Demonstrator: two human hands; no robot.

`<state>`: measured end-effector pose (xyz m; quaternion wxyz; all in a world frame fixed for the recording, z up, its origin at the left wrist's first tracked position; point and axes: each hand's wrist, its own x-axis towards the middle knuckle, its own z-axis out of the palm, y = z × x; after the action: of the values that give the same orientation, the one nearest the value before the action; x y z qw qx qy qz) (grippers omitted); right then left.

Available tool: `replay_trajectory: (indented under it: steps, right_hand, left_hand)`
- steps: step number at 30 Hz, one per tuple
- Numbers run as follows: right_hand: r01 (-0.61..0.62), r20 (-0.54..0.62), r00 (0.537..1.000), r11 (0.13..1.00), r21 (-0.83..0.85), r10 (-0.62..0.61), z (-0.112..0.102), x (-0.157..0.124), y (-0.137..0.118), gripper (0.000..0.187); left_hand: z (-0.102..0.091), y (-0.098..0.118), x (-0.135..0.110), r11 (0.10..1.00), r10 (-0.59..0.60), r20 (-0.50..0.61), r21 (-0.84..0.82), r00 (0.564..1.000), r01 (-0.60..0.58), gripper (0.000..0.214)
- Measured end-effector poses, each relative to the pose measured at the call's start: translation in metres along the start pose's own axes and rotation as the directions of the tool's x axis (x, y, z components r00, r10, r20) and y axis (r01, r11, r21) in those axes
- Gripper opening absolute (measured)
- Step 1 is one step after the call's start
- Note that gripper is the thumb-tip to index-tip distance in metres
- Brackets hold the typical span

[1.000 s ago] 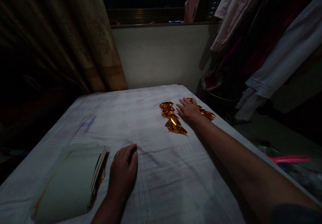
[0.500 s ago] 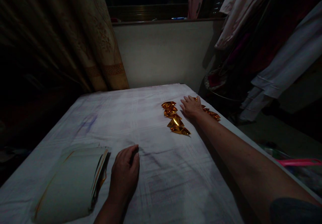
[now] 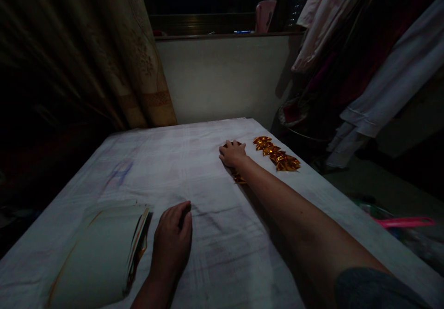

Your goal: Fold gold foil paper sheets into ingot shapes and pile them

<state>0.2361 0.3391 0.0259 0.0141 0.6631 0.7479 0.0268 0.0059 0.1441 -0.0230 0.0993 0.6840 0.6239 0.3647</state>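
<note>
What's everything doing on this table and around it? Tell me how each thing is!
Left hand: resting on the cloth, fingers loosely bent
Right hand: fingers spread over gold foil pieces
Covered gold pieces: partly hidden
Other gold pieces: uncovered, lying in a row
Pale sheets: stacked
Cloth: spread, wrinkled
Pink cup: upright
Curtain: hanging in folds

Patterned curtain (image 3: 142, 64), pink cup (image 3: 265, 16), hanging clothes (image 3: 388, 75)
</note>
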Motion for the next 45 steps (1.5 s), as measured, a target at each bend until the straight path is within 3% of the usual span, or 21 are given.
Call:
replay_trajectory:
  steps: [15,19,23,27,31,39,45]
  right_hand:
    - [-0.007,0.024,1.0,0.999,-0.037,0.008,0.009,-0.001,0.065,0.041]
    - [-0.01,-0.008,1.0,1.0,-0.028,0.01,0.0,-0.005,0.061,0.045]
    - [0.064,-0.095,0.994,0.998,0.015,-0.063,-0.012,-0.036,0.035,0.047]
    - [0.259,-0.157,0.955,0.965,0.038,-0.25,-0.007,-0.085,0.011,0.04]
    - [0.341,-0.174,0.926,0.94,0.003,-0.335,0.008,-0.111,0.014,0.028]
    - [0.462,-0.292,0.838,0.884,-0.072,-0.462,0.026,-0.101,0.061,0.024]
    - [0.495,-0.363,0.794,0.866,-0.079,-0.487,0.041,-0.093,0.095,0.025]
  left_hand:
    - [0.001,0.0,0.001,1.0,0.003,-0.006,0.016,1.0,-0.003,0.035]
    - [0.0,-0.001,0.001,1.0,0.004,0.001,0.016,1.0,-0.004,0.036]
    - [-0.001,-0.001,0.001,1.0,0.006,0.006,0.019,1.0,-0.006,0.037]
    - [0.0,-0.001,0.001,1.0,0.013,0.01,0.029,1.0,-0.013,0.038]
    - [0.0,-0.002,0.001,0.999,0.008,0.002,0.035,1.0,-0.008,0.038]
    - [0.001,-0.003,0.002,0.999,0.028,-0.01,0.044,1.0,-0.028,0.039]
    - [0.002,-0.004,0.002,0.998,0.034,-0.008,0.057,0.999,-0.033,0.039]
